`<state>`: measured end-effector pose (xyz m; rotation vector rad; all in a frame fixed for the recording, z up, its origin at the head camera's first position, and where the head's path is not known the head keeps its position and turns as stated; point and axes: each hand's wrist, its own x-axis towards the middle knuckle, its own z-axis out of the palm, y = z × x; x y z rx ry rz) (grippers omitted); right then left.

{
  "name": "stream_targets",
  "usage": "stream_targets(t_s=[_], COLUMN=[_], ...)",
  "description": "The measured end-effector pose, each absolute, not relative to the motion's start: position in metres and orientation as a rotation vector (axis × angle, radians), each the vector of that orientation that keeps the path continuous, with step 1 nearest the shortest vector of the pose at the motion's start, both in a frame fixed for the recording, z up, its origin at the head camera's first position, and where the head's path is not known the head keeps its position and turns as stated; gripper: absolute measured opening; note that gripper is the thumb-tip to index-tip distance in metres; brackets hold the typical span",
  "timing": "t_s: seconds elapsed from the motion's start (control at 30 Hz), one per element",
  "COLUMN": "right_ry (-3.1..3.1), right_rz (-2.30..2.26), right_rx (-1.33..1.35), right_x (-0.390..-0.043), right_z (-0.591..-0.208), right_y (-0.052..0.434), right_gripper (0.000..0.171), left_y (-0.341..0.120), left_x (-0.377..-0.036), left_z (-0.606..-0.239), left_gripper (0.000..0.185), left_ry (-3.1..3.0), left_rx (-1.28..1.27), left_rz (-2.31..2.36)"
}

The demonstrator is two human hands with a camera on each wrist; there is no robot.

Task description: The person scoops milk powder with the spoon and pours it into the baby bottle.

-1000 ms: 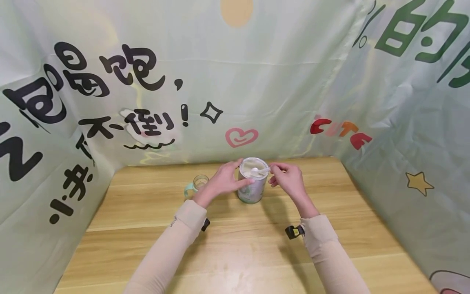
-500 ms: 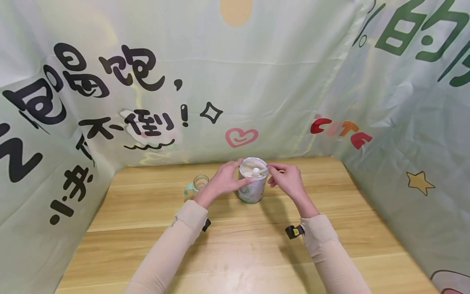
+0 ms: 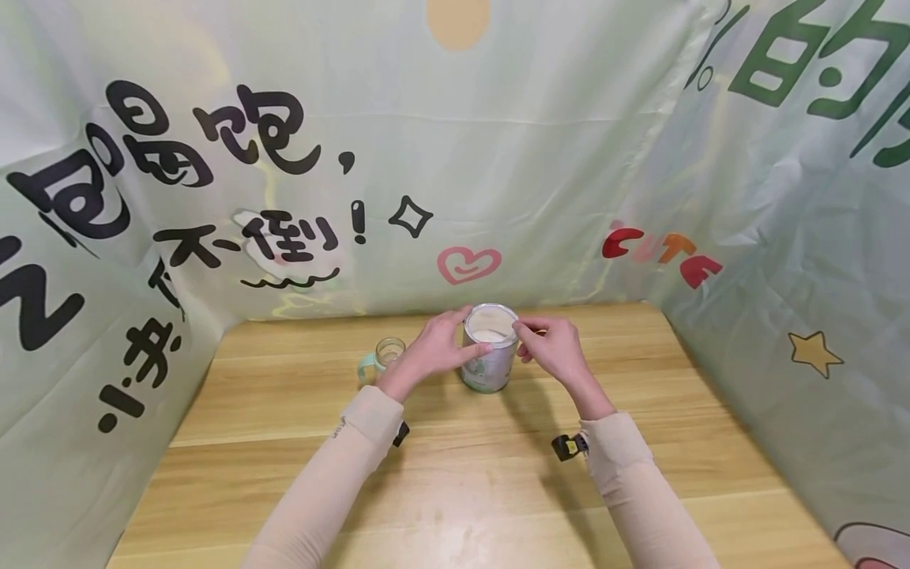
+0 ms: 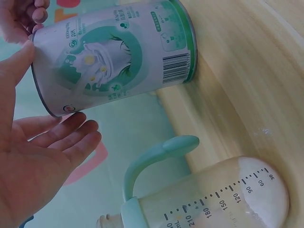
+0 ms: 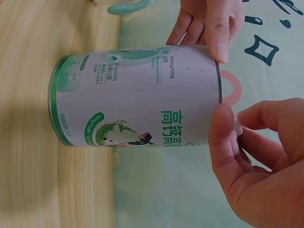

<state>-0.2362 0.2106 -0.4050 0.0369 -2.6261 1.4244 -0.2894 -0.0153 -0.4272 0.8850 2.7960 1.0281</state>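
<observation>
**Three views on one tin**

The head camera looks forward and down from above the wooden table (image 3: pixel 455 474), far enough off to take in both sleeved arms and the printed green cloth backdrop (image 3: pixel 498 158). The left wrist camera sits low and close, rolled sideways, facing the green-and-white cylindrical powder tin (image 4: pixel 114 57) with the clear measuring bottle with a mint-green handle (image 4: pixel 209 199) nearest its lens. The right wrist camera, also close and rolled, faces the tin's opposite side. All three share the tin.
</observation>
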Motion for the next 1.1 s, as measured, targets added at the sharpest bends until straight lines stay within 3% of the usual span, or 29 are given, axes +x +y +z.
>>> stream_targets(t_s=[1.1], right_ry=[-2.611], right_rz=[1.626], right_rx=[0.018], right_x=[-0.2382], right_z=[-0.4041], right_y=[0.2059], right_gripper=[0.03], left_y=[-0.0141], left_x=[-0.2893], left_z=[-0.4265], left_gripper=[0.096], left_ry=[2.788], left_rx=[0.861], left_rz=[1.026])
